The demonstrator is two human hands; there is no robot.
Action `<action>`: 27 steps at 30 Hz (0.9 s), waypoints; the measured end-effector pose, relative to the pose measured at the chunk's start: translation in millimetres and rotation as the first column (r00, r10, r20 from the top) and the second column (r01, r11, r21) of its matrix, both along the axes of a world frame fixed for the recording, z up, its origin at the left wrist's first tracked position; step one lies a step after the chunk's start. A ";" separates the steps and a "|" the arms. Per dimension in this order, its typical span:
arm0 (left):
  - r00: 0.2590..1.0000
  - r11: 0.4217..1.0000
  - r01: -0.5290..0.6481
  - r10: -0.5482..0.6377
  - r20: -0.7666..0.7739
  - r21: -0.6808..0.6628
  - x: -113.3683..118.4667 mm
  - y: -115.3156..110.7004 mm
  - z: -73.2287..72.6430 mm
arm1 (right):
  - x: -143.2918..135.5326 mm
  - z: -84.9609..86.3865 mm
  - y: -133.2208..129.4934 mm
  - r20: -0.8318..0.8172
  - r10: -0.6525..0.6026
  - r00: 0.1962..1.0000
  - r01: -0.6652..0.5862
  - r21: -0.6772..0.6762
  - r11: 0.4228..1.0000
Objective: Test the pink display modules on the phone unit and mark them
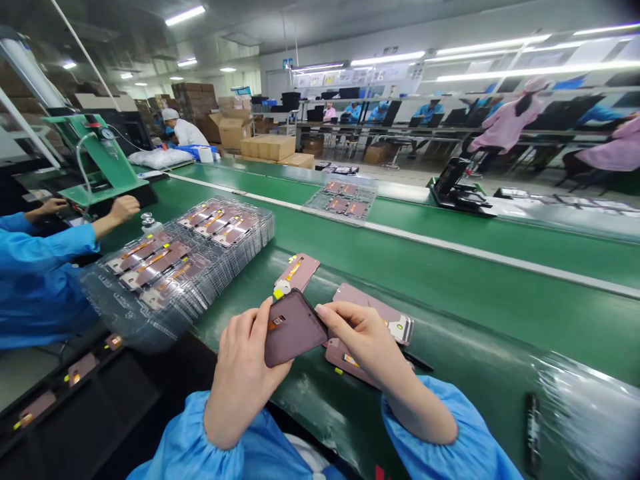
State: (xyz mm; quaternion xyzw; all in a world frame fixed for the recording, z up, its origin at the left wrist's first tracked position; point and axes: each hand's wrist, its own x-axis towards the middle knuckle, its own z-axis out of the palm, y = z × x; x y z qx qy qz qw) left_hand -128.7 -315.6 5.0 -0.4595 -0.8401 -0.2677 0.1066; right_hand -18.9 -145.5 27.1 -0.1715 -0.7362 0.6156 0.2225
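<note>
My left hand (247, 370) is wrapped round the side of a phone back cover (295, 330), a dark mauve shell with a small orange flex piece on its inner face. At the cover's upper right corner, my right hand (365, 340) pinches its edge between thumb and forefinger. Just beyond lies a pinkish phone panel (303, 268) with an orange flex strip and yellow tabs. Beneath and behind my right hand are two more pinkish panels, the farther panel (373, 303) and the nearer panel (345, 357), partly hidden. A black pen-like stick (419, 362) shows beside my right wrist.
Left of me rises a stack of clear plastic trays (220, 267) with phone panels on top. Another tray (345, 199) sits on the green conveyor (475, 267). At right are a black marker (533, 427) and clear plastic film (590, 413). A co-worker's hand (124, 209) is near a green press (95, 163).
</note>
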 end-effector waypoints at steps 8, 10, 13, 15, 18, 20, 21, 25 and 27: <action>0.976 0.998 0.012 -0.024 0.216 0.055 -2.4 1.7 4.9 | 1.3 -0.1 0.4 -0.003 0.035 0.999 -0.035 -0.034 0.999; 0.874 0.991 0.066 -0.114 0.471 0.118 -8.2 2.0 5.2 | 3.7 1.9 1.0 -0.021 0.076 0.997 -0.078 -0.088 0.993; 0.327 0.931 0.195 -0.357 0.875 0.307 -13.6 0.6 -2.3 | 7.7 7.3 1.3 -0.089 0.072 0.993 -0.080 -0.086 0.993; -0.160 0.861 0.155 -0.463 0.872 0.485 -10.8 0.3 -15.3 | 10.2 10.6 0.7 -0.108 0.041 0.993 -0.048 -0.055 0.997; -0.583 0.694 -0.064 -0.609 0.538 0.717 0.8 3.8 -41.7 | 13.4 13.5 -1.2 -0.064 0.031 0.997 -0.034 -0.044 0.998; -0.692 0.549 -0.157 -0.654 0.306 0.821 8.1 8.3 -56.0 | 14.7 14.0 -2.0 -0.046 0.038 0.998 -0.040 -0.042 0.998; -0.721 0.498 -0.172 -0.651 0.236 0.850 10.5 10.5 -60.6 | 15.0 13.9 -2.0 -0.046 0.039 0.998 -0.041 -0.040 0.998; -0.743 0.458 -0.180 -0.643 0.185 0.870 12.8 15.5 -66.0 | 13.6 12.6 0.3 -0.077 0.050 0.996 -0.053 -0.034 0.998; -0.740 0.442 -0.184 -0.650 0.172 0.878 11.7 15.8 -67.2 | 12.3 12.2 1.5 -0.080 0.046 0.996 -0.048 -0.024 0.999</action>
